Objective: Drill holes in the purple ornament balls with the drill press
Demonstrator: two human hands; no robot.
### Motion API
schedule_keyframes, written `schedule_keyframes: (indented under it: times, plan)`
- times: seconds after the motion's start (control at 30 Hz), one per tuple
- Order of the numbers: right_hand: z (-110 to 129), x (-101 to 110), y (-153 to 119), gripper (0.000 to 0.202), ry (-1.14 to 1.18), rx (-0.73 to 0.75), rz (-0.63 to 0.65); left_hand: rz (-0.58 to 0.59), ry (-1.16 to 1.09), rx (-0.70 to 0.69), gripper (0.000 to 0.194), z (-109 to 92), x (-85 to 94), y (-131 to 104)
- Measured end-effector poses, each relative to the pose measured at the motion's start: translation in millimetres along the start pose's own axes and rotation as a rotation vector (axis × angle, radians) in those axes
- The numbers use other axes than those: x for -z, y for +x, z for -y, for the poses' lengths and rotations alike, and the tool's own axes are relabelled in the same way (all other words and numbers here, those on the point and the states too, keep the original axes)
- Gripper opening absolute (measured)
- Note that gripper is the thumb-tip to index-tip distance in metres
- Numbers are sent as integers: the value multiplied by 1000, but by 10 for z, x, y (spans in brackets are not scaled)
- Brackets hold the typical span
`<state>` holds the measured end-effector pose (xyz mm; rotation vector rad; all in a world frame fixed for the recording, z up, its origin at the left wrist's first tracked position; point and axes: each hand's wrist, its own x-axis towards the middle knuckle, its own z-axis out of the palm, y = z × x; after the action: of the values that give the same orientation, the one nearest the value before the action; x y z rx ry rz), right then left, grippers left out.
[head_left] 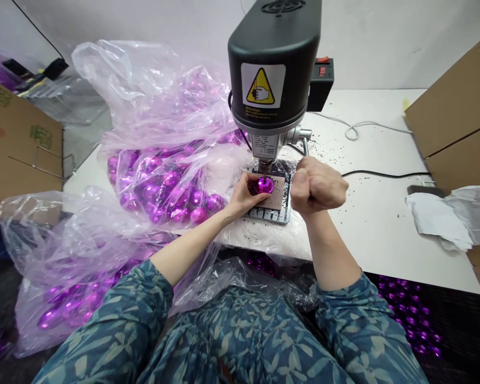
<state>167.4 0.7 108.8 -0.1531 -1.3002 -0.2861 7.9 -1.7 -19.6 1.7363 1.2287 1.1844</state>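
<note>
A bench drill press (274, 64) stands on the white table, its chuck (265, 165) just above a shiny purple ball (265, 185). My left hand (246, 196) pinches this ball between thumb and fingers on a wooden block (278, 194) over the metal base plate (287, 213). My right hand (319, 185) is closed in a fist around the drill press lever (305, 145), whose lower end is hidden in my fingers. Dark shavings are scattered about the base. Whether the drill bit touches the ball I cannot tell.
On the left a clear plastic bag (164, 128) holds many purple balls (172, 186); another bag (76, 288) hangs lower down. Cardboard boxes (456, 101) flank the table. A black cable (384, 173) and crumpled white paper (440, 218) lie on the right. More purple balls (408, 314) sit below.
</note>
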Motion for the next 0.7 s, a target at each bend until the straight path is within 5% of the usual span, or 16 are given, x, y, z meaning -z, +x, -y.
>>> schedule_keyframes:
  times: [0.23,0.37,0.57,0.7]
  plan:
    - [45,-154,371,56,-17,-263,-47,-47,73,11,51,-153,-18,-17]
    - [5,-291,670,59,40,-411,-65,-38,172,5,46,-455,30,-349]
    - [-12,-351,705,60,22,-413,-95,776,254,-205,42,-592,103,-1274]
    - [41,-347,701,59,73,-439,-125,978,655,-383,35,-384,91,-1603]
